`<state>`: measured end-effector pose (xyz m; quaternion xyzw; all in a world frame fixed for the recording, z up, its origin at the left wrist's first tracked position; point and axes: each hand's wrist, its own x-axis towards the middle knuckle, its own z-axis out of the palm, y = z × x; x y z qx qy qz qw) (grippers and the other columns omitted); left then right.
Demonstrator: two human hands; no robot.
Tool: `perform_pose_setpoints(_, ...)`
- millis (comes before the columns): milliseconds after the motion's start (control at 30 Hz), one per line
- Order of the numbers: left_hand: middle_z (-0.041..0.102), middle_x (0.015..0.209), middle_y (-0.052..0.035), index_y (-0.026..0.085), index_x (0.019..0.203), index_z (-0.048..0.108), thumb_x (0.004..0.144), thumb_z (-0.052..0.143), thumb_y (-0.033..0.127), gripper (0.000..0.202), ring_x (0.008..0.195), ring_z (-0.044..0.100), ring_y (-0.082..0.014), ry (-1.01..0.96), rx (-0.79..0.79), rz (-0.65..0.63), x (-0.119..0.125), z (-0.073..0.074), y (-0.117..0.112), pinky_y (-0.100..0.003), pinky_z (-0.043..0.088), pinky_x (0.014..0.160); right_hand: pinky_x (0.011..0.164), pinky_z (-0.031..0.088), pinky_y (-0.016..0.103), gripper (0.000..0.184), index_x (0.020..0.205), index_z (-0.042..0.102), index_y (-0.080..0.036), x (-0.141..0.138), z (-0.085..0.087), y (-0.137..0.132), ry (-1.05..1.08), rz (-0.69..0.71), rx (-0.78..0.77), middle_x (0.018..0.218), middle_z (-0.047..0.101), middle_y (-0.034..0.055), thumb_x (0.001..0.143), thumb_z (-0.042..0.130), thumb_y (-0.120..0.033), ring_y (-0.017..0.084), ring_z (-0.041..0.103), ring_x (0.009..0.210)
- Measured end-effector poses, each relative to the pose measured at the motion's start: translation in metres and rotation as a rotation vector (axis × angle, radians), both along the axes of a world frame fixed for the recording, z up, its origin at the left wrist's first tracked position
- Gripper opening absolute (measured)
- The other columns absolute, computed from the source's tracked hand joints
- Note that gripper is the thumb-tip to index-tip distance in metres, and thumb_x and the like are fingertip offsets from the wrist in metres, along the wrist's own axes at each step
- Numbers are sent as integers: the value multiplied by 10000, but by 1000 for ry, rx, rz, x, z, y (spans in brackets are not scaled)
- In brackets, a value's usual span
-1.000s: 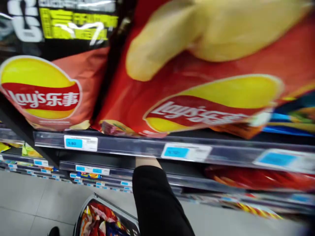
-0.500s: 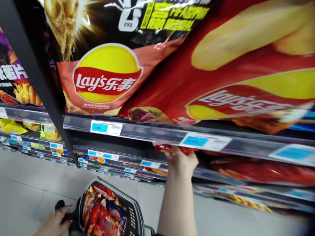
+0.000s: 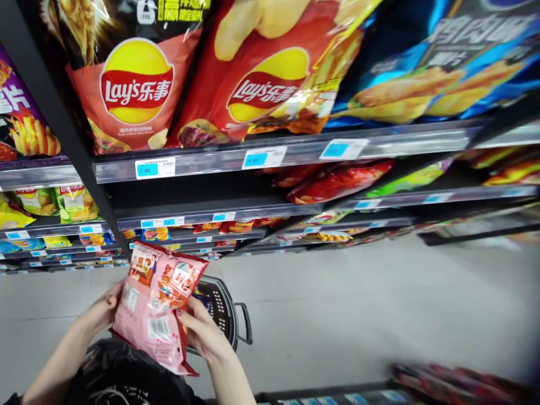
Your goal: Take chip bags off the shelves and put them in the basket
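Between my two hands is a pink and red snack bag (image 3: 158, 306), its back with a barcode and small pictures turned up towards me. My left hand (image 3: 103, 306) grips its left edge, the fingers mostly hidden behind it. On the right edge, my right hand (image 3: 198, 326) holds it with the thumb on top. Under and behind the bag stands a black shopping basket (image 3: 225, 315) with a grey rim. Most of the basket's contents are covered by the bag.
Above, a shelf (image 3: 202, 160) carries large chip bags, among them a red Lay's bag (image 3: 270, 84) and a blue chip bag (image 3: 405, 84). Red bags (image 3: 341, 183) lie on the shelf below. A dark upright post (image 3: 71, 118) divides the shelving. Grey floor (image 3: 337, 304) lies below.
My right hand has drawn back from the lower shelf and now holds the pink and red bag over the basket. My left hand has left the basket's side and taken hold of the bag too.
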<state>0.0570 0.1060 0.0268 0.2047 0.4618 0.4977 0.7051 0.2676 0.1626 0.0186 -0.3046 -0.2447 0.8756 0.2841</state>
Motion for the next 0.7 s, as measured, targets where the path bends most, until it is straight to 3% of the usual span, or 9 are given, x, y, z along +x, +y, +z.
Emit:
perform_pose_setpoints(133, 650, 1142, -76, 201, 1178, 562, 493, 784, 314, 729, 1112, 526, -336, 215, -6, 48, 4, 23, -9, -395, 430, 919, 995, 369, 392, 585, 1177, 485, -247, -14, 18, -15, -74, -4, 234, 1278, 528, 69, 673, 693, -459, 247, 487, 1171)
perform_pose_setpoints(233, 627, 1179, -94, 174, 1241, 483, 582, 735, 306, 718, 1093, 548, -311, 340, 5, 65, 10, 32, -15, -373, 450, 905, 1039, 307, 399, 769, 1282, 348, -208, -16, 31, -22, -240, 0, 536, 1352, 436, 112, 656, 699, -486, 265, 403, 1238)
perform_pose_setpoints(300, 614, 1196, -104, 160, 1254, 455, 635, 702, 335, 689, 1082, 558, -302, 415, 19, 54, 11, 34, -17, -376, 452, 905, 1026, 320, 406, 790, 1281, 334, -185, -15, 36, -22, -279, 27, 621, 1342, 441, 129, 653, 692, -505, 277, 427, 1214)
perform_pose_setpoints(400, 600, 1208, -112, 149, 1214, 495, 693, 647, 395, 596, 1109, 535, -305, 595, 58, -11, 9, 33, -19, -408, 409, 955, 999, 352, 415, 736, 1250, 361, -171, -14, 37, -20, -283, 76, 609, 1321, 466, 133, 669, 680, -492, 281, 451, 1190)
perform_pose_setpoints(500, 573, 1245, -105, 168, 1172, 546, 722, 598, 456, 537, 1165, 485, -311, 751, 42, -114, 2, 30, -19, -436, 346, 1007, 975, 377, 415, 651, 1202, 401, -176, -16, 30, -20, -311, 72, 484, 1268, 528, 110, 672, 691, -418, 272, 486, 1156)
perform_pose_setpoints(700, 556, 1273, -110, 149, 1178, 548, 753, 504, 533, 574, 1167, 491, -307, 794, -39, -225, -8, 28, -13, -423, 357, 996, 892, 441, 401, 549, 1060, 519, -187, -27, 9, -18, -282, 4, 175, 1138, 633, 78, 594, 718, -399, 282, 572, 1057)
